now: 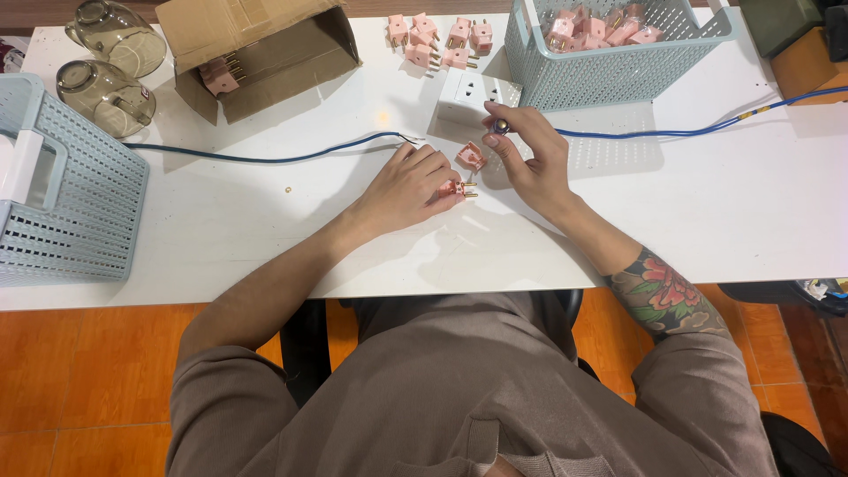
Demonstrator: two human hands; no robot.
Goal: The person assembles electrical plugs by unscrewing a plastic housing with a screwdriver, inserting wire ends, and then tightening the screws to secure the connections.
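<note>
Pinching a pink plug half [456,188] with brass pins against the white table [724,203], left hand [408,187] is closed on it. Right hand [528,161] grips a small dark-tipped tool [501,126], likely a screwdriver, just right of a second pink piece [471,156]. White socket block [470,99] sits just beyond; blue cable [265,157] ends bare-wired near the left fingers. Far side: loose pink plugs [437,41], a basket of plugs [609,49] at right, a cardboard box [265,53] with a few at left. Judging by that, many are finished; this one is mid-assembly, with box stock remaining.
</note>
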